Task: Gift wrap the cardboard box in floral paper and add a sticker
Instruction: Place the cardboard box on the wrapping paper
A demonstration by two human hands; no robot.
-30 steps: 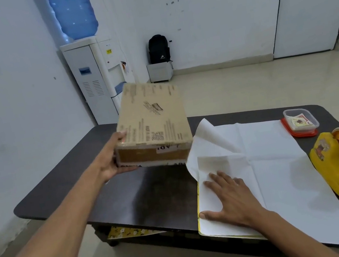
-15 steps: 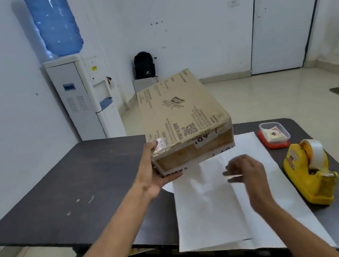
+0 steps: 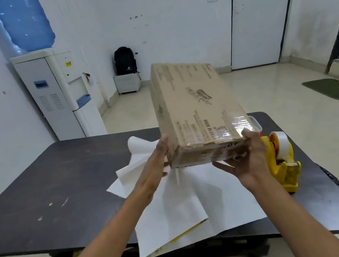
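Note:
A brown printed cardboard box (image 3: 194, 110) is held in the air above the table, its near end toward me. My left hand (image 3: 158, 166) presses flat against its left near corner. My right hand (image 3: 245, 158) cups the right near corner from below, thumb on the top edge. Under the box lies the wrapping paper (image 3: 183, 204), white side up and rumpled, with a yellow printed edge showing at its front. Its far left corner curls upward.
A yellow tape dispenser (image 3: 281, 161) stands on the dark table (image 3: 51, 193) just right of my right hand. A small clear container with a red lid (image 3: 257, 127) peeks out behind the box. A water dispenser (image 3: 57, 91) stands beyond the table's far left.
The box has moved right and over the paper. My right hand left the paper and took the box's right corner. The paper has shifted and rumpled.

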